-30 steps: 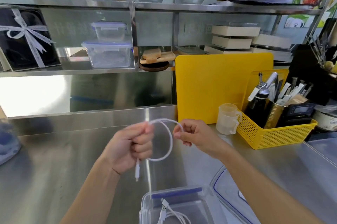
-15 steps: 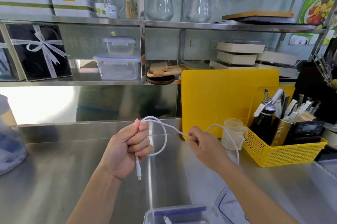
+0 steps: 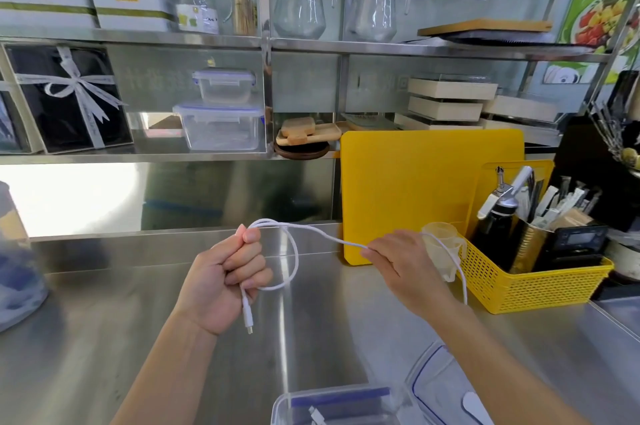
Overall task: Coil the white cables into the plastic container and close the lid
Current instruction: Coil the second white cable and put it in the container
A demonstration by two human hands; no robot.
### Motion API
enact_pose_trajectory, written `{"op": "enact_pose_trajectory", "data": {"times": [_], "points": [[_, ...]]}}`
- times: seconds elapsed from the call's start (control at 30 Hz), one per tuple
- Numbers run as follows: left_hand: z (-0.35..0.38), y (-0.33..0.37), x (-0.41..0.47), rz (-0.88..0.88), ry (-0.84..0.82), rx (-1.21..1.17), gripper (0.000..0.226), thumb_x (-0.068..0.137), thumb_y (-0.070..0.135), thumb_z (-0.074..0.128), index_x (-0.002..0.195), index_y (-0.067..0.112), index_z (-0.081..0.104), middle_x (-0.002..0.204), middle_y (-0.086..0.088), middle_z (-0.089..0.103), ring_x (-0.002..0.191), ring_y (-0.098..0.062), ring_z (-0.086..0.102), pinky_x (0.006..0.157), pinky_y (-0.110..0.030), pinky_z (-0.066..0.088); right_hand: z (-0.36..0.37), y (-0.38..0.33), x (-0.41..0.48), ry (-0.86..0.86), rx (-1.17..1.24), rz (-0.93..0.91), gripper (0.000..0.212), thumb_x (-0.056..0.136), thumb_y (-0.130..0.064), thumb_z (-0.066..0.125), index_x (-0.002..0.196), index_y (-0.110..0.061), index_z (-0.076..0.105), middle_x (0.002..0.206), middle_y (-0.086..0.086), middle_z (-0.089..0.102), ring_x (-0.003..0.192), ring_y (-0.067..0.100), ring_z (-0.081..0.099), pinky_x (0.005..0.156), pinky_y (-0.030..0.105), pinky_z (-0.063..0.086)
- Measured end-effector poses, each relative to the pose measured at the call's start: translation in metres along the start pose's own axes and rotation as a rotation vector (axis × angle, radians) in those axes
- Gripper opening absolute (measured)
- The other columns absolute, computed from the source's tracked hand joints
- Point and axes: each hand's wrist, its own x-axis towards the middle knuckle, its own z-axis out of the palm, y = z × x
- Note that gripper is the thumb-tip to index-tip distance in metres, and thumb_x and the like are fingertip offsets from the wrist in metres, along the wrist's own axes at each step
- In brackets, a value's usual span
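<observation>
A steel bench (image 3: pixel 104 338) fills the lower part of the view, and steel shelves (image 3: pixel 138 158) stand behind it. A yellow cutting board (image 3: pixel 415 189) leans upright against the back wall at the right. Just beside it, a yellow basket (image 3: pixel 540 289) stands on the bench and holds a dark bottle and some small tools. A small clear measuring cup (image 3: pixel 441 244) stands in front of the basket's left corner, partly behind the right hand.

At the bottom edge, the open plastic container (image 3: pixel 332 407) sits on the bench, and the end of a white cable is visible inside it. Its lid (image 3: pixel 446 386) lies just to the right of it, partly under the right forearm.

The left hand (image 3: pixel 221 282) is above the bench, with its fingers (image 3: pixel 246 258) curled tight around one loop of the white cable (image 3: pixel 294 251). The plug end hangs down below this fist. From the fist the cable runs across to the right hand (image 3: pixel 401 262), whose fingers pinch it between thumb and forefinger. The rest of the cable passes behind this hand and drops down in front of the basket.
</observation>
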Motion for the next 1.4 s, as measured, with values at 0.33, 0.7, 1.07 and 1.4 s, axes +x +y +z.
{"op": "enact_pose_trajectory", "data": {"times": [0.33, 0.7, 1.07, 1.4], "points": [[0.004, 0.009, 0.007, 0.046, 0.034, -0.190, 0.008, 0.067, 0.015, 0.067, 0.063, 0.014, 0.059, 0.050, 0.009, 0.015, 0.040, -0.008, 0.011, 0.034, -0.017, 0.025, -0.014, 0.003, -0.009, -0.024, 0.787, 0.452, 0.025, 0.075, 0.003, 0.069, 0.070, -0.015, 0.052, 0.060, -0.001, 0.051, 0.041, 0.007, 0.045, 0.038, 0.021, 0.040], [0.024, 0.013, 0.007, 0.105, 0.086, -0.065, 0.020, 0.079, 0.023, 0.053, 0.061, 0.016, 0.056, 0.038, 0.007, 0.028, 0.042, -0.010, 0.008, 0.034, -0.016, 0.022, -0.023, -0.006, 0.009, 0.207, 0.483, 0.465, 0.030, 0.087, -0.018, 0.059, 0.058, -0.018, 0.051, 0.053, -0.001, 0.047, 0.047, 0.006, 0.039, 0.044, 0.015, 0.031], [0.025, 0.031, 0.005, 0.168, 0.069, -0.095, 0.028, 0.088, 0.025, 0.042, 0.065, 0.016, 0.054, 0.039, 0.008, 0.030, 0.041, -0.008, 0.009, 0.034, -0.014, 0.020, -0.035, 0.001, 0.009, 0.234, 0.462, 0.413, 0.017, 0.082, -0.008, 0.064, 0.072, -0.020, 0.060, 0.062, -0.011, 0.058, 0.053, 0.009, 0.044, 0.045, 0.013, 0.035], [0.047, 0.022, 0.010, 0.185, 0.053, 0.234, 0.037, 0.101, 0.026, 0.027, 0.076, 0.012, 0.050, 0.055, -0.003, 0.060, 0.054, -0.018, 0.066, 0.070, -0.050, 0.059, -0.033, -0.041, 0.009, -0.460, -0.286, -0.222, 0.021, 0.094, -0.026, 0.044, 0.087, -0.015, 0.061, 0.085, 0.002, 0.064, 0.079, 0.022, 0.058, 0.056, 0.026, 0.029]]}}
